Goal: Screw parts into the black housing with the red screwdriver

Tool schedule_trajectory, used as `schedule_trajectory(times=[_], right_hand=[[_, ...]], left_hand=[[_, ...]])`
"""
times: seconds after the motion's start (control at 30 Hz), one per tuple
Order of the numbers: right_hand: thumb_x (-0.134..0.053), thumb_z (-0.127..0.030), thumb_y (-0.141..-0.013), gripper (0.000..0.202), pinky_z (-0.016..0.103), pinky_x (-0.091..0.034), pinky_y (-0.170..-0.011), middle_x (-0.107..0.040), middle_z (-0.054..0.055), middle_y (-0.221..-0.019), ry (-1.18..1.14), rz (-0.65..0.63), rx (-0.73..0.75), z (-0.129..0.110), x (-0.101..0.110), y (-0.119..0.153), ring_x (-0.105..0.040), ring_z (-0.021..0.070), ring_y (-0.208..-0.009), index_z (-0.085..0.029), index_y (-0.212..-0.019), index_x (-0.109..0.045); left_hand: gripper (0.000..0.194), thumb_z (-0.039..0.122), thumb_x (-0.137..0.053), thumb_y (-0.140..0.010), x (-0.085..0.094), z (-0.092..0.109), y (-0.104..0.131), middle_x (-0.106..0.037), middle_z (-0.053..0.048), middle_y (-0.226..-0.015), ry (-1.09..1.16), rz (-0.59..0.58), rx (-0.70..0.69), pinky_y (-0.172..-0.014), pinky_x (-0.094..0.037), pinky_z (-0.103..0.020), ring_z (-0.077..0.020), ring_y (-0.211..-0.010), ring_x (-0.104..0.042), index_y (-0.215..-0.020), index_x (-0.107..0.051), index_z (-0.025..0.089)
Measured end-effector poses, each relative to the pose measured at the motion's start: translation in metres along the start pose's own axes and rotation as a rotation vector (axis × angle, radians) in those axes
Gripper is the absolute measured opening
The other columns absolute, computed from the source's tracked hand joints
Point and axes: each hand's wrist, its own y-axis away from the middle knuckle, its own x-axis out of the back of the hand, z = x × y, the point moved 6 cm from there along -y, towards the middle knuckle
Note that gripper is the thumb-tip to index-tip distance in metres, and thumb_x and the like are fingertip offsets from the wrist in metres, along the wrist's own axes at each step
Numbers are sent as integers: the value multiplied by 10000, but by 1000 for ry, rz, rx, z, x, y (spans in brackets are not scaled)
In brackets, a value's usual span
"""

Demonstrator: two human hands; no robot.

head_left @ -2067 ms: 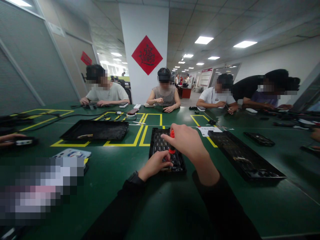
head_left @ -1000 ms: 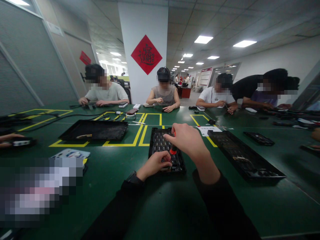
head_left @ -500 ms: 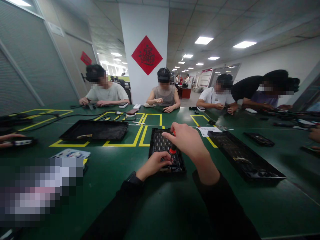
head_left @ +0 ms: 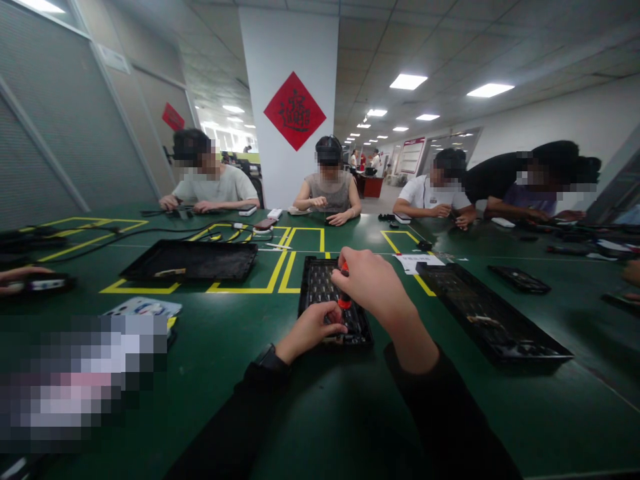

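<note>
My right hand (head_left: 375, 283) grips the handle of a red and black screwdriver (head_left: 345, 301) from above, holding it upright with its tip down. Below it lies a black rectangular casing (head_left: 311, 273), with rows of small light parts inside. My left hand (head_left: 311, 331) reaches over the near part of the casing. Its thumb and fingertips are pinched together beside the screwdriver's lower end. What sits between those fingertips is too small to make out, and the tip is hidden.
Black trays lie to the left (head_left: 195, 260) and right (head_left: 480, 313). Farther right is a small dark casing (head_left: 520, 279). White paper (head_left: 415, 262) lies beyond my right hand. Cables (head_left: 165, 230) cross the green table (head_left: 225, 400). Several people sit opposite; another person's hand (head_left: 20, 279) shows at left.
My right hand's thumb and fingers have shifted slightly around the screwdriver handle. My left hand stays pinched in nearly the same place, and the casing has not visibly moved.
</note>
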Motion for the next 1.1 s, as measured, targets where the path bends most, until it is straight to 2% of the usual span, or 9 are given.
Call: schedule_trajectory(times=[0.13, 0.27, 0.43, 0.53, 0.73, 0.83, 0.93, 1.0, 1.1], right_hand=[[-451, -323, -789, 237, 290, -407, -650, -623, 80, -887, -4, -10, 44, 0, 2, 4, -587, 222, -779, -175, -947, -548], [-427, -400, -815, 288, 316, -417, -662, -624, 88, -903, 3, -25, 38, 3, 5, 7, -591, 235, -787, -178, -953, -548], [-304, -525, -871, 446, 316, -426, -681, -627, 106, -902, -13, -9, -2, 5, 7, 5, -598, 228, -809, -168, -966, -554], [-273, -501, -892, 440, 309, -427, -681, -630, 101, -889, -14, 20, -18, 3, 8, 4, -601, 225, -813, -172, -957, -558], [-393, -346, -852, 251, 302, -417, -660, -631, 86, -869, 24, 2, 7, -1, 4, 4, -594, 226, -781, -177, -936, -558], [-424, -319, -815, 228, 292, -411, -634, -627, 80, -869, -3, -5, 49, -2, 4, 5, -586, 219, -758, -171, -933, -553], [-420, -315, -811, 233, 283, -408, -632, -620, 81, -895, -45, -37, 84, -1, 4, 8, -581, 204, -757, -167, -935, -550], [-399, -350, -830, 264, 287, -410, -639, -619, 85, -907, -52, -49, 68, 0, 5, 9, -582, 204, -764, -166, -948, -546], [-347, -426, -862, 345, 301, -413, -657, -618, 102, -911, -41, -45, 22, 2, 6, 9, -585, 219, -793, -161, -963, -542]], left_hand=[[199, 287, -598, -742, -4, 3, 2, -642, -37, -872, 109, -101, -21, -769, -445, -273, -153, -815, -575, -879, -613, 143], [170, 242, -560, -771, -6, 3, 3, -651, -44, -942, 176, -144, -33, -825, -438, -279, -157, -890, -579, -900, -624, 151], [125, 256, -573, -756, -4, 0, 2, -648, -19, -837, 94, -98, -4, -764, -442, -265, -144, -798, -577, -809, -615, 150], [132, 271, -608, -725, -3, -2, 0, -624, -4, -761, 31, -62, 5, -700, -434, -249, -133, -729, -557, -740, -587, 142], [209, 325, -645, -692, -4, -3, -1, -560, 25, -680, -25, -9, -3, -608, -395, -219, -111, -647, -507, -696, -540, 144], [253, 357, -669, -663, 2, 2, 0, -568, 18, -716, -21, -3, -16, -625, -407, -231, -119, -664, -512, -748, -553, 148], [344, 368, -676, -656, 19, 3, -1, -605, -14, -877, 31, 7, -53, -751, -429, -269, -155, -812, -548, -915, -576, 166], [332, 385, -589, -737, 36, -11, -4, -609, -33, -948, 53, 106, -16, -822, -421, -296, -166, -882, -552, -993, -567, 175], [335, 396, -454, -820, 62, -56, -4, -576, -65, -1082, 39, 435, 114, -902, -389, -315, -172, -998, -528, -1058, -547, 179]])
